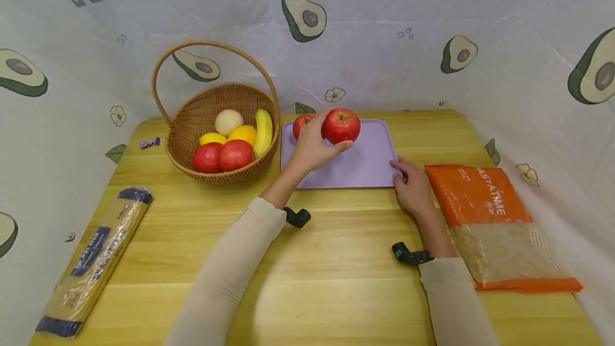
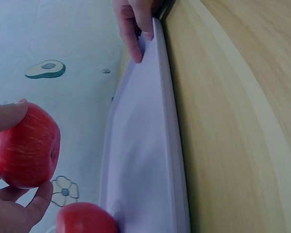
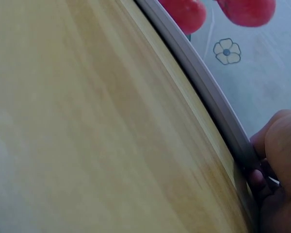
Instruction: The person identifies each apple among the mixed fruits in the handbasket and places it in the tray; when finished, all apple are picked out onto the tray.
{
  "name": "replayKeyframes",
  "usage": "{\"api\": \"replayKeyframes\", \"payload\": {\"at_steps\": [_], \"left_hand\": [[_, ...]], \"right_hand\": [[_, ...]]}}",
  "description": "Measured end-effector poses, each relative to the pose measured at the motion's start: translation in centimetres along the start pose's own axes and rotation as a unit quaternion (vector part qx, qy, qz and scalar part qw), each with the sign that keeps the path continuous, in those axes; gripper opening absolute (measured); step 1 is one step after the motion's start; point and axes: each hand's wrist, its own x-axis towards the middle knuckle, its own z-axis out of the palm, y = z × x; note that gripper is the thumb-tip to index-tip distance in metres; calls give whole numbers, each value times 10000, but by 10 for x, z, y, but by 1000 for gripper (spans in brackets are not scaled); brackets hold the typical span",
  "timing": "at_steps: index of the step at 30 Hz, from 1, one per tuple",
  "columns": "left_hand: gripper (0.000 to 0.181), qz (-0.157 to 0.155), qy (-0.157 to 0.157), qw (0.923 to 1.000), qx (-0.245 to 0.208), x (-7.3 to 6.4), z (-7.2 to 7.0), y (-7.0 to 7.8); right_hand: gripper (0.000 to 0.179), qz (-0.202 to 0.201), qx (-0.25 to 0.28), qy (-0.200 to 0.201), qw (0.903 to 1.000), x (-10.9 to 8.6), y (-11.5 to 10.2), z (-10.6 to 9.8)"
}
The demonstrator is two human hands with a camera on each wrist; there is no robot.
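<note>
1. Upper left of the frame: a basket (image 1: 216,95), its sides keeping fruit (image 1: 242,133) together.
2. Upper centre: a resting apple (image 1: 300,121) at the left end of the tray (image 1: 366,164).
3. Just right: the left hand (image 1: 313,147) curls round a held apple (image 1: 342,126) above the tray, thumb opposing fingers, likely for security.
4. Right of centre: the right hand (image 1: 413,187) pinches the tray's edge, probably steadying it.
</note>
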Motion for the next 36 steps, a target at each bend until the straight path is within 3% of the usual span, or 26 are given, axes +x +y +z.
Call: {"api": "replayKeyframes", "payload": {"at_steps": [5,10,21,30,36], "left_hand": [[87,-291,-113,9995,-48,13,17,-5],[87,-256,-35,9996,-107,25,35,-10],[89,-549,209,9983,5,34,73,-22],[87,-565,564,9968,-100,42,87,-30],[90,-556,506,9972,-3,41,88,-33]], "right_hand": [[42,72,8,-60,10000,0,-1,0],[41,34,-26,-30,10000,2,-3,-2],[41,103,-50,-36,9999,0,-2,-1],[42,72,-39,-16,10000,0,-2,-2],[43,171,-23,-48,9998,0,-3,0]]}}
